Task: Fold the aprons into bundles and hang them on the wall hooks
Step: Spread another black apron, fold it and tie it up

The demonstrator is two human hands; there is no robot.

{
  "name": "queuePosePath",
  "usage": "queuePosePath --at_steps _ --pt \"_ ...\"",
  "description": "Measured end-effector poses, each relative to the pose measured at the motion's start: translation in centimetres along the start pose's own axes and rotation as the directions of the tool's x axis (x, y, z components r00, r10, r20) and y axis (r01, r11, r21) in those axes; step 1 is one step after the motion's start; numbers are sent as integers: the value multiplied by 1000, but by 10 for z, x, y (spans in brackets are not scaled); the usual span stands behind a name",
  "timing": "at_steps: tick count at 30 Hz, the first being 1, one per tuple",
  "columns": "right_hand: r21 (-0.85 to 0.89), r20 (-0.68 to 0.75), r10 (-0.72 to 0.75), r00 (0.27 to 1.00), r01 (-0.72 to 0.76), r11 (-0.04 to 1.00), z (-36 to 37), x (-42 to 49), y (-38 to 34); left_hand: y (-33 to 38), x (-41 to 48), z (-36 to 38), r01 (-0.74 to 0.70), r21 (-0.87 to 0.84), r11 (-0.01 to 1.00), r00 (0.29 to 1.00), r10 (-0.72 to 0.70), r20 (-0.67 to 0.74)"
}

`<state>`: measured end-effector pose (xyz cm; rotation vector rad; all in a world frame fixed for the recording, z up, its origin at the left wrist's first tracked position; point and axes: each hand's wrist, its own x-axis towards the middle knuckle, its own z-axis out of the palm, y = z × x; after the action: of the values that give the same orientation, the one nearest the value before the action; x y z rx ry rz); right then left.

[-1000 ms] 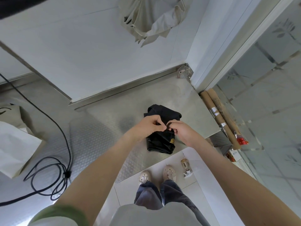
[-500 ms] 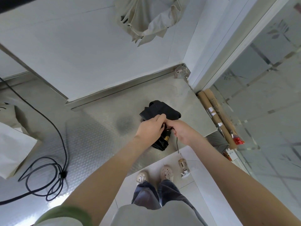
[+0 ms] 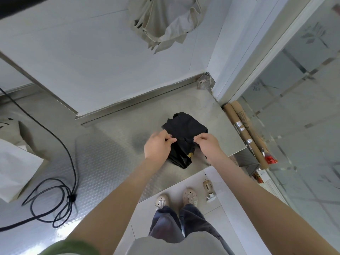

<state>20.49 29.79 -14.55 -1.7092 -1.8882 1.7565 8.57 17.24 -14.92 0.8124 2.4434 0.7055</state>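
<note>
A black apron, folded into a compact bundle, lies on the steel counter near its right end. My left hand pinches the apron's black strap at the bundle's left side. My right hand pinches the same strap at the right side, so the strap runs across the bundle between both hands. A beige apron hangs bundled on the white wall above the counter; its hook is hidden by the cloth.
A coiled black cable and a white paper bag lie on the counter's left part. Brown cardboard tubes lean beside the counter's right edge, next to a glass door. The counter's front edge runs just below the bundle.
My hands, close together over the bundle before, have drawn apart sideways with the strap between them. The bundle now lies more exposed between them.
</note>
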Motion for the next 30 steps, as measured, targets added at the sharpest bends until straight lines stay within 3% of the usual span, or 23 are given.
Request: queuePosePath --at_steps 3,6,8,10,12,13,15,18,24,27,30 --pt "-142 -77 -167 983 155 978 4 2 4 -3 6 2 -12 -111 994 999 15 32" --pt "-272 -131 -398 908 354 895 6 -4 7 -8 6 -4 -34 -46 998 985 42 170" --pt "-408 -107 -632 767 546 732 11 -10 14 -10 5 -5 -99 104 990 966 71 247" --pt "-549 46 -807 588 690 472 21 -16 25 -9 5 -2 -174 246 954 954 102 281" --pt "-695 182 -865 468 684 224 32 -17 41 -6 6 -1 -194 274 942 955 117 272" --pt "-761 212 -865 455 632 146 36 -16 47 -4 6 -1 -186 266 946 958 115 263" --pt "-863 232 -855 464 504 40 41 -15 53 -2 7 -1 -169 242 955 963 108 246" --pt "-918 235 -834 499 395 -22 43 -14 49 0 8 -1 -152 181 972 971 113 210" --pt "-945 175 -677 715 316 89 52 -15 22 6 8 -4 -150 79 986 979 137 150" --pt "-929 191 -662 725 350 116 52 -8 11 5 7 -3 -114 55 992 983 105 152" --pt "-914 266 -640 721 399 70 48 -5 11 0 6 -4 39 56 998 986 -48 159"
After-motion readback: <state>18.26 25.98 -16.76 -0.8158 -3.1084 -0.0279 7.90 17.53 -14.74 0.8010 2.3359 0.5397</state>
